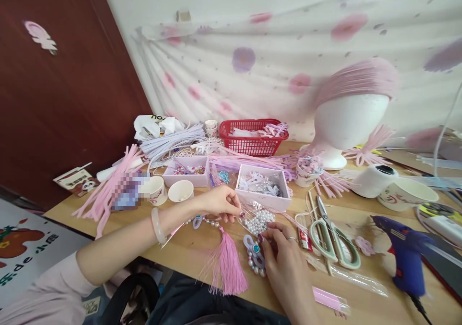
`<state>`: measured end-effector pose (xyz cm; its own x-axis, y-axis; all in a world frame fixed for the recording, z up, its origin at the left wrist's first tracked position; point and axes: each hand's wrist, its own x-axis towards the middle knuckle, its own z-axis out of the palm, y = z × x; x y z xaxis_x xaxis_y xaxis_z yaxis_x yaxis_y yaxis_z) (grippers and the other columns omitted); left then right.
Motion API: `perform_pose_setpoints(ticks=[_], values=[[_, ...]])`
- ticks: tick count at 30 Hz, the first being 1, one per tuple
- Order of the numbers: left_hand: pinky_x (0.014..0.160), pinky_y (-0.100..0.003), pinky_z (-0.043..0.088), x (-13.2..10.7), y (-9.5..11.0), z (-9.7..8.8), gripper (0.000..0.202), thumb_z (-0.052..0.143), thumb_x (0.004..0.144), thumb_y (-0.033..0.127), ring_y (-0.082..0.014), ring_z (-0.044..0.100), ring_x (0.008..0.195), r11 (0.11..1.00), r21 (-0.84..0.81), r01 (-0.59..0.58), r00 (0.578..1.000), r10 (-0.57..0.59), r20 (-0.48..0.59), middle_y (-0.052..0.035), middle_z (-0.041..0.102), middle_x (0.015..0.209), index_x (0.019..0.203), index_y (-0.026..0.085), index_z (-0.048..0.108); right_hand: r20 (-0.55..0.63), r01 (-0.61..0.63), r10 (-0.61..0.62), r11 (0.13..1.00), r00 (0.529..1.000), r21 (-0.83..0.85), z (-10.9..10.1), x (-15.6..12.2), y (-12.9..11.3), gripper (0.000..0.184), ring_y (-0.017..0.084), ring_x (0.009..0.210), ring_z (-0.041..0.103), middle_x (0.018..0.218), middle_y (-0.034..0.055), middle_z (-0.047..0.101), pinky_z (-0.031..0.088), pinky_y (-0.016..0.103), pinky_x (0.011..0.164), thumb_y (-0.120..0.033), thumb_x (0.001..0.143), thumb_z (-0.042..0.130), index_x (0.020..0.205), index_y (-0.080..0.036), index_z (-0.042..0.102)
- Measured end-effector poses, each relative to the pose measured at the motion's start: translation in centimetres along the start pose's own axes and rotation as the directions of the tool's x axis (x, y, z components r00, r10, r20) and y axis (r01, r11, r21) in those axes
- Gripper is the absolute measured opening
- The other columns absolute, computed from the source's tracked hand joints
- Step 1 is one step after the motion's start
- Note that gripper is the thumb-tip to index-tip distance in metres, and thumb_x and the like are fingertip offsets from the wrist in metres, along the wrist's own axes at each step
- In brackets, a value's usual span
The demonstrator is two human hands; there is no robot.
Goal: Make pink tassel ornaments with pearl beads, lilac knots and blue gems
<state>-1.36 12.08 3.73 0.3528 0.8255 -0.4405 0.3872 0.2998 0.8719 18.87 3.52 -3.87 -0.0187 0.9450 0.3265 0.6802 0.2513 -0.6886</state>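
My left hand (223, 202) is closed in a pinch above the desk, a small dark red bead (242, 215) at its fingertips. Lower right, my right hand (287, 253) has its fingers closed on a beaded ornament (255, 250) with a pale lilac loop, a turquoise gem and pearl beads; part of it is hidden behind the fingers. Between and behind both hands lies a heap of white pearl beads (260, 221). A pink tassel (229, 262) hangs from a pearl strand (212, 222) below my left wrist.
Behind the hands stand a white box of parts (264, 201), a bead box (205, 176), paper cups (172, 193) and a red basket (222, 135). To the right are scissors (334, 238), a blue glue gun (406, 262) and a foam head (348, 123). Pink pipe cleaners (108, 190) lie left.
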Motion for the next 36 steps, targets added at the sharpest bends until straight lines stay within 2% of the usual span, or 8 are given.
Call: perform_pose_setpoints(ticks=[5,15,18,23,27,31,33,36], values=[[0.043,-0.016,0.043,0.3,-0.3,0.3,0.021,0.086,0.061,0.013,-0.0091,0.061,0.043,0.996,-0.082,-0.032,0.995,0.024,-0.097,0.0022,0.067,0.047,0.061,0.016,0.064,0.005,-0.042,0.042,0.998,0.999,0.039,-0.2,0.2,-0.3,0.025,0.031,0.09,0.069,0.109,0.0164,0.067,0.05,0.043,0.074,-0.03,0.088,0.045,0.08,-0.02,0.066],[0.059,-0.022,0.055,-0.8,0.0,-1.6,0.016,0.086,0.06,0.008,-0.0126,0.069,0.057,0.965,-0.261,-0.017,0.995,-0.011,-0.103,-0.0074,0.076,0.066,0.074,0.012,0.079,0.077,-0.144,0.134,0.98,0.988,0.14,-1.0,0.4,-1.0,0.022,0.032,0.09,0.067,0.109,0.0165,0.066,0.049,0.047,0.08,-0.032,0.085,0.048,0.081,-0.019,0.065],[0.063,-0.023,0.056,-0.7,-0.1,-1.7,0.015,0.085,0.062,0.006,-0.0128,0.071,0.062,0.944,-0.314,-0.106,0.974,0.035,-0.224,-0.0057,0.076,0.068,0.073,0.013,0.078,0.077,-0.153,0.142,0.973,0.987,0.17,-0.9,0.4,-0.9,0.02,0.032,0.087,0.067,0.108,0.0164,0.067,0.049,0.048,0.079,-0.032,0.084,0.049,0.08,-0.019,0.064],[0.068,-0.02,0.057,-2.2,0.3,-0.3,0.019,0.087,0.066,0.015,-0.0105,0.071,0.068,0.869,-0.357,-0.343,0.884,0.17,-0.436,0.0003,0.075,0.072,0.08,0.016,0.074,0.101,-0.177,0.151,0.925,0.983,0.336,-1.2,0.3,-0.9,0.023,0.021,0.066,0.065,0.111,0.0143,0.069,0.052,0.037,0.061,-0.039,0.09,0.052,0.083,-0.02,0.062],[0.058,-0.017,0.056,-4.3,0.5,2.9,0.034,0.094,0.06,0.032,-0.0099,0.069,0.062,0.719,-0.512,-0.47,0.854,0.224,-0.469,-0.0013,0.076,0.073,0.082,0.014,0.075,0.126,-0.211,0.171,0.713,0.977,0.668,-2.1,0.6,-2.2,0.027,0.022,0.079,0.069,0.105,0.0128,0.073,0.051,0.028,0.057,-0.047,0.087,0.065,0.086,-0.021,0.063],[0.049,-0.011,0.05,-4.8,0.0,6.5,0.033,0.096,0.056,0.028,-0.005,0.063,0.057,0.497,-0.753,-0.431,0.898,0.15,-0.414,-0.0008,0.074,0.074,0.079,0.012,0.077,0.237,-0.242,0.08,0.546,0.968,0.802,-3.2,1.0,-3.7,0.024,0.018,0.072,0.068,0.078,0.0047,0.073,0.052,0.024,0.058,-0.043,0.086,0.071,0.084,-0.021,0.063],[0.048,-0.011,0.049,-4.5,-0.5,7.9,0.029,0.094,0.059,0.018,-0.0039,0.061,0.056,0.389,-0.845,-0.366,0.928,0.091,-0.36,-0.0015,0.074,0.076,0.083,0.012,0.078,0.236,-0.226,0.053,0.546,0.97,0.807,-3.4,1.2,-4.2,0.02,0.015,0.064,0.066,0.072,0.002,0.071,0.052,0.023,0.058,-0.039,0.086,0.072,0.082,-0.021,0.065],[0.047,-0.011,0.049,-4.0,-1.2,9.4,0.02,0.086,0.068,0.006,-0.0036,0.059,0.054,0.248,-0.94,-0.234,0.971,0.011,-0.239,-0.0029,0.073,0.076,0.085,0.011,0.078,0.136,-0.13,0.04,0.645,0.99,0.753,-3.6,1.2,-4.3,0.011,0.015,0.064,0.066,0.074,0.0023,0.073,0.053,0.023,0.058,-0.031,0.085,0.072,0.081,-0.021,0.072]])
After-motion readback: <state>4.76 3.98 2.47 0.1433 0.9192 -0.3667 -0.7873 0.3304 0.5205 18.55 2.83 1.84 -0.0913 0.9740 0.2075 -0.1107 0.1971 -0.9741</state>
